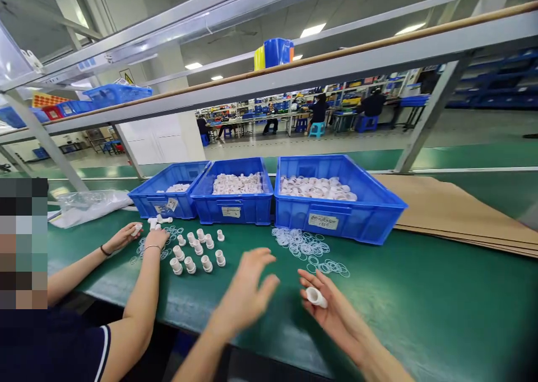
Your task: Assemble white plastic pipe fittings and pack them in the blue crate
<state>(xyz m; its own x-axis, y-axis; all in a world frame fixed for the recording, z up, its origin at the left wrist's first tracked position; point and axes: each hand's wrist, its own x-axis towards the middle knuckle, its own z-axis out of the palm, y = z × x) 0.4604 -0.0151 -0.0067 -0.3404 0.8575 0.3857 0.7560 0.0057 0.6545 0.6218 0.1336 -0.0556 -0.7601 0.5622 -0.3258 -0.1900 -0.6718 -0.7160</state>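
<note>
My right hand (330,309) holds a white plastic fitting (316,297), its open end facing up and left. To the left, my left hand (247,287) hovers over the green table with fingers apart and nothing in it, slightly blurred. Between and beyond the hands lie loose clear rings (300,245), nearest the right hand. Several white fittings (207,263) stand upright on the table left of my left hand. Behind the rings, a large blue bin (357,225) holds white ring-shaped parts (317,188).
Two more blue bins (231,211) (149,200) with white parts stand to the left. At the left, a co-worker's hands (156,239) handle white parts beside more clear rings. Cardboard sheets (454,211) lie at the right. A shelf rail (269,79) crosses above the table.
</note>
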